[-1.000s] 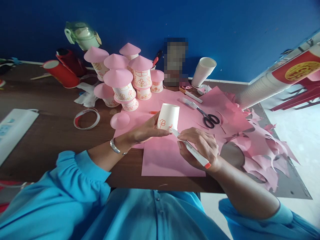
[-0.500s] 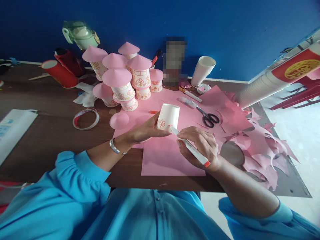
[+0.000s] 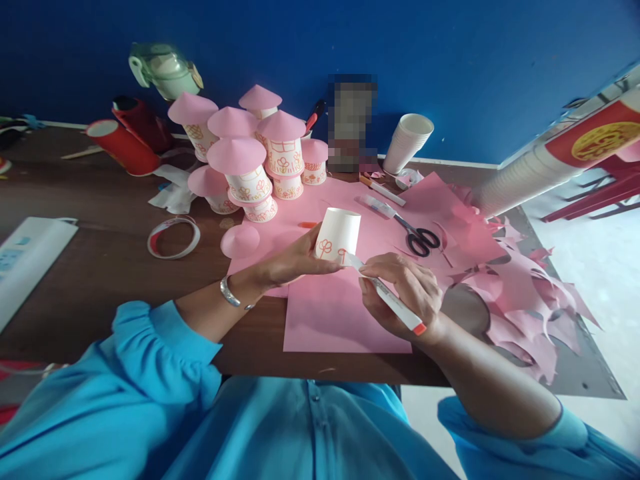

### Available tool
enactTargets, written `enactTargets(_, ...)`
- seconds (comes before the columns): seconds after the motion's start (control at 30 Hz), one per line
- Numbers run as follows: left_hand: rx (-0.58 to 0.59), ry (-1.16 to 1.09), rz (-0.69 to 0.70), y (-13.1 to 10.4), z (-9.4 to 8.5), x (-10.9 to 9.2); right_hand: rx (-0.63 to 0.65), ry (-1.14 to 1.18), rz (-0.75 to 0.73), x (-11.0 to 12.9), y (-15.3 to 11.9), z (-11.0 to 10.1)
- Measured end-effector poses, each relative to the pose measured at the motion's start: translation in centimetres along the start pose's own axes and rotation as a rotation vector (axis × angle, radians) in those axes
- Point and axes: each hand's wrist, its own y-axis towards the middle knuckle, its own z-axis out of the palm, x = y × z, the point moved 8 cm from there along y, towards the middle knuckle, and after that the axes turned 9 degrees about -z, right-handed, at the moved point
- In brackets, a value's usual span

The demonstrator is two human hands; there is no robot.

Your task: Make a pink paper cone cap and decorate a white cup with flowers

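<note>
A white paper cup [image 3: 343,227] is held upside down and a little tilted by my left hand [image 3: 300,257], fingers closed round its left side and lower rim. Red-orange flower outlines mark its side near the rim. My right hand [image 3: 403,290] grips a white marker [image 3: 397,307] with an orange-red end, its tip at the cup's lower right by a small drawn loop. Pink paper [image 3: 325,320] lies under both hands. Left of the cup stand several decorated cups with pink cone roofs [image 3: 237,157], and a loose pink cone [image 3: 240,241] rests nearby.
Black-handled scissors [image 3: 423,241] and another marker [image 3: 383,190] lie right of the cup. Pink paper scraps [image 3: 520,300] cover the right side. Stacked white cups [image 3: 407,143] stand by the blue wall. A tape roll [image 3: 173,238] is at left, near a red tube [image 3: 125,150].
The marker and my right hand have shifted slightly right and down. A small orange loop now shows on the cup where the tip was. My left hand keeps its hold.
</note>
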Motion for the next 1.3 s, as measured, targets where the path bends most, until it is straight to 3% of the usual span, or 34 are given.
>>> enactTargets(0.93,0.010,0.005,0.002,0.20,-0.12,0.28,0.040,-0.019,0.014,-0.05,0.02,-0.07)
enactTargets(1.3,0.029,-0.020,0.022,0.14,0.09,-0.07,-0.035,-0.046,0.024,-0.20,-0.27,-0.31)
